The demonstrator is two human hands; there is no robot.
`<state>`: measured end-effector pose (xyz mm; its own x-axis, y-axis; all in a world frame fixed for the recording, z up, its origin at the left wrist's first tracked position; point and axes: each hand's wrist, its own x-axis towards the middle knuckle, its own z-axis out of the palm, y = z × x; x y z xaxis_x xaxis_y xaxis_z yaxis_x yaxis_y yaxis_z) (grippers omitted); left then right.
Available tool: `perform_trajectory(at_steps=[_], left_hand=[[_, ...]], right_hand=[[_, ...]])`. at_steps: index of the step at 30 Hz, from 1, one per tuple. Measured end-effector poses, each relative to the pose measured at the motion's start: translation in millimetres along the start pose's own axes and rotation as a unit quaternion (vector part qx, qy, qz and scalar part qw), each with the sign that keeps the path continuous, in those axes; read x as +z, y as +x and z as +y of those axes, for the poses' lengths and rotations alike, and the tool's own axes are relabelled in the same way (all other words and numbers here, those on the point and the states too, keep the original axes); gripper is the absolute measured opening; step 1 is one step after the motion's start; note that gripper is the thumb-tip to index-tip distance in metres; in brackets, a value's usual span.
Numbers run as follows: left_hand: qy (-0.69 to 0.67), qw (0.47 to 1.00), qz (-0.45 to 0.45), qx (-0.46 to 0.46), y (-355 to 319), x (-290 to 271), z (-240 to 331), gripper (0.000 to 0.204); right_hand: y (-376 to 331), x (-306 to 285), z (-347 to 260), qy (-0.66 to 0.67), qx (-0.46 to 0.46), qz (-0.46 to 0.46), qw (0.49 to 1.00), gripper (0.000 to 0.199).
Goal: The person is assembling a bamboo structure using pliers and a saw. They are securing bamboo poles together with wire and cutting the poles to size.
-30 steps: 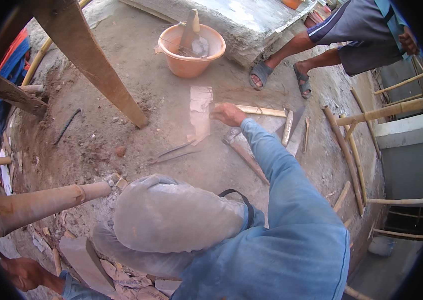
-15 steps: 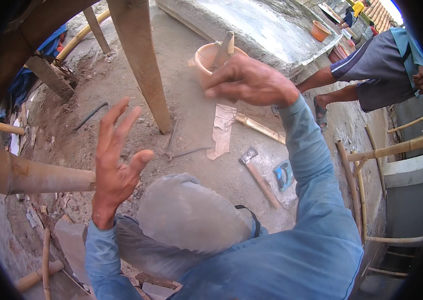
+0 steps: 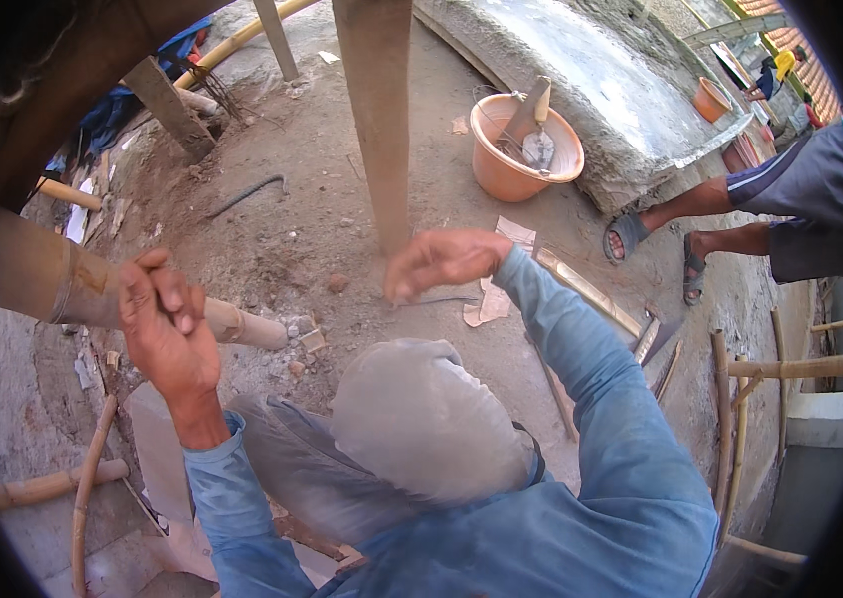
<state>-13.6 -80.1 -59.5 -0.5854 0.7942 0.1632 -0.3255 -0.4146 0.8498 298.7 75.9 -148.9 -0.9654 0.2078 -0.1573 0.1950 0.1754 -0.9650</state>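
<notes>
In front of a bamboo pole [image 3: 92, 284], my left hand [image 3: 172, 344] is raised palm-up, its fingers curled in; I see nothing in them. My right hand [image 3: 446, 261] hangs bent at the wrist beside the foot of an upright wooden post [image 3: 376, 120], and its fingertips are blurred. Behind it lie torn brown paper [image 3: 489, 304] and a thin metal rod [image 3: 446, 299]. A wooden tool handle [image 3: 553, 394] shows partly beside my right forearm. Below the hands is a rounded grey cloth shape [image 3: 431, 419].
An orange bucket [image 3: 511, 181] holds a trowel [image 3: 539, 148] beside a concrete slab [image 3: 581, 80]. Another person's sandalled foot [image 3: 627, 237] is at the right. A bent steel bar [image 3: 247, 194] lies on the dirt, and a split bamboo piece [image 3: 591, 292] near my right arm. Bamboo rails [image 3: 790, 367] stand farther right.
My left hand has gone from spread fingers to curled ones. The right hand has come down from before the bucket toward the post's foot. The whole view has swung left.
</notes>
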Motion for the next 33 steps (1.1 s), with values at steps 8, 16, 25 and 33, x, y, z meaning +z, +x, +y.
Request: perform_trajectory(at_steps=[8,16,25,33], left_hand=[[-0.017,0.996,0.025,0.085,-13.6,-36.6,30.2,0.037],[0.279,0.953,0.051,0.105,-22.4,-24.7,21.7,0.053],[0.459,0.763,-0.007,0.455,-67.0,60.8,-17.0,0.069],[0.214,0.959,-0.114,-0.149,-45.8,6.7,-42.8,0.041]], right_hand=[[19.3,20.2,-27.0,0.239,-0.027,0.191,0.952,0.031],[22.5,-54.1,-77.1,0.215,0.013,0.26,0.941,0.025],[58.1,-27.1,-114.5,0.101,0.081,0.174,0.976,0.032],[96.6,-5.0,-131.4,0.279,0.01,0.177,0.944,0.025]])
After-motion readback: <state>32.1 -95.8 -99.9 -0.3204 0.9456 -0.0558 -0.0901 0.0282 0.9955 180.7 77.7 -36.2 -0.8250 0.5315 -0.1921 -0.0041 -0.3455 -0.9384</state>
